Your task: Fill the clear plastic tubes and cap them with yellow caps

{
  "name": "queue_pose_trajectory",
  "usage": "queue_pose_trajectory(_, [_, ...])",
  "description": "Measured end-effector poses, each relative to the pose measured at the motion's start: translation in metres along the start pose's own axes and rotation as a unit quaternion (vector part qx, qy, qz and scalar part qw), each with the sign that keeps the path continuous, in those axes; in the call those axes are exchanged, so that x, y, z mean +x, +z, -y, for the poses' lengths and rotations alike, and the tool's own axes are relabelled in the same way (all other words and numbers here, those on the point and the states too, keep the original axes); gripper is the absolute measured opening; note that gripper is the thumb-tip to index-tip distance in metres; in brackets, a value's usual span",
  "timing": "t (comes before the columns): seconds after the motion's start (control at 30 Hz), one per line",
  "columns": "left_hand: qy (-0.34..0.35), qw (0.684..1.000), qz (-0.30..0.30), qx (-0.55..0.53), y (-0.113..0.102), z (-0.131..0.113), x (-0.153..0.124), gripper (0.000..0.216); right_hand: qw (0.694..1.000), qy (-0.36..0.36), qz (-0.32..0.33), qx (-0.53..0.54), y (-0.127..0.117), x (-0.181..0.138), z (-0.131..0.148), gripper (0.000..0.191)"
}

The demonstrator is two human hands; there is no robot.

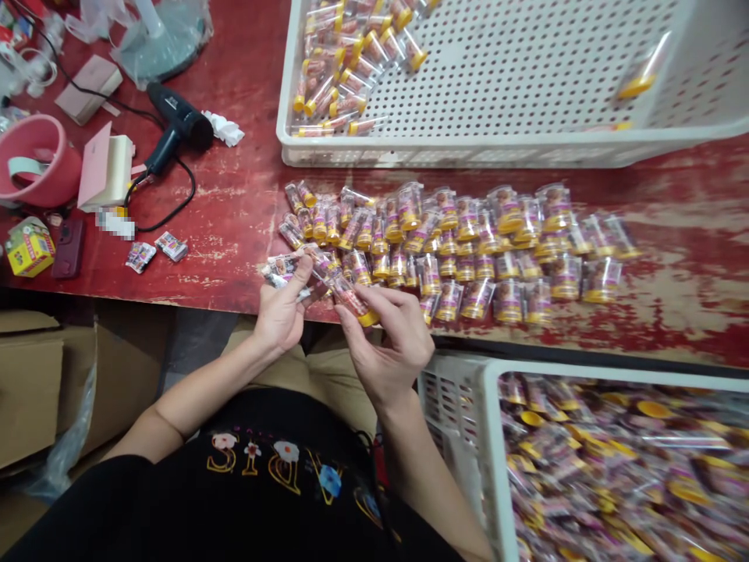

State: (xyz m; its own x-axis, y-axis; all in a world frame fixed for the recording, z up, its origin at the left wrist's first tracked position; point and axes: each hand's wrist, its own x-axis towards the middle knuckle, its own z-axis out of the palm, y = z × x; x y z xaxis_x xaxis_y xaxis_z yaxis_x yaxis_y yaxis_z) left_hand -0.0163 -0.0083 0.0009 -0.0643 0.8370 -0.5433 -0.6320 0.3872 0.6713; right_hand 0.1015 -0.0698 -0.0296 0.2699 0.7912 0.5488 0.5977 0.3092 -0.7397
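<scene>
My left hand (282,311) is closed on a small bundle of printed clear plastic sleeves (281,269), the thumb pressing on top. Between the thumb and fingers of my right hand (396,336) is a clear tube with a yellow cap (352,300). The tube's far end meets the sleeves at my left hand; whether it is inside one I cannot tell. Just beyond both hands, several rows of sleeved tubes (448,269) with yellow caps lie along the red table (234,195).
A white perforated crate (485,148) at the back holds tubes. Another crate (491,437), lower right, is full of wrapped tubes. Leftward lie a hair dryer (179,125), a pink bucket (55,148), a yellow box (30,248), a phone (69,248) and sleeve stacks (172,246). Cardboard boxes (117,382) stand below.
</scene>
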Motion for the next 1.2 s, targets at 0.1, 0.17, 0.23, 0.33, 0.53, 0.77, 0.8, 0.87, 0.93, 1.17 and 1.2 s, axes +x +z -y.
queue_pose_trajectory(0.1, [0.017, 1.000, 0.016, 0.000, -0.001, 0.002, -0.001, 0.023, 1.000, 0.019, -0.006, 0.022, 0.000, -0.003, 0.002, 0.042])
queue_pose_trajectory(0.17, [0.029, 1.000, 0.010, -0.007, -0.002, 0.003, 0.001, 0.019, 0.998, 0.023, 0.002, 0.052, -0.001, -0.005, 0.003, 0.045])
queue_pose_trajectory(0.23, [0.026, 1.000, -0.006, -0.017, -0.002, 0.003, 0.004, 0.017, 0.996, 0.027, 0.012, 0.084, -0.001, -0.008, 0.003, 0.045])
queue_pose_trajectory(0.33, [-0.013, 0.999, -0.030, -0.031, -0.002, 0.001, 0.009, 0.020, 0.991, 0.055, -0.016, 0.125, 0.000, -0.011, 0.002, 0.040])
queue_pose_trajectory(0.53, [-0.048, 0.998, -0.026, -0.027, -0.001, -0.002, 0.006, 0.024, 0.972, 0.098, -0.064, 0.204, 0.004, -0.006, -0.004, 0.025])
queue_pose_trajectory(0.77, [-0.066, 0.998, 0.010, 0.010, -0.005, 0.002, 0.001, 0.029, 0.974, 0.122, -0.072, 0.178, 0.005, -0.007, -0.007, 0.021])
queue_pose_trajectory(0.8, [-0.061, 0.998, 0.012, 0.012, -0.006, 0.003, 0.002, 0.030, 0.972, 0.127, -0.064, 0.185, 0.004, -0.008, -0.007, 0.021])
queue_pose_trajectory(0.87, [-0.048, 0.999, 0.012, 0.016, -0.008, 0.004, 0.004, 0.028, 0.966, 0.148, -0.045, 0.206, 0.002, -0.012, -0.008, 0.021])
queue_pose_trajectory(0.93, [-0.040, 0.999, 0.010, 0.021, -0.009, 0.003, 0.006, 0.025, 0.959, 0.174, -0.038, 0.221, 0.001, -0.015, -0.010, 0.022])
queue_pose_trajectory(1.17, [-0.052, 0.999, 0.005, 0.013, -0.009, 0.003, 0.007, 0.031, 0.940, 0.210, -0.040, 0.267, -0.002, -0.020, -0.013, 0.022])
queue_pose_trajectory(1.2, [-0.048, 0.999, 0.006, 0.007, -0.008, 0.004, 0.007, 0.031, 0.941, 0.198, -0.039, 0.270, -0.002, -0.020, -0.012, 0.023])
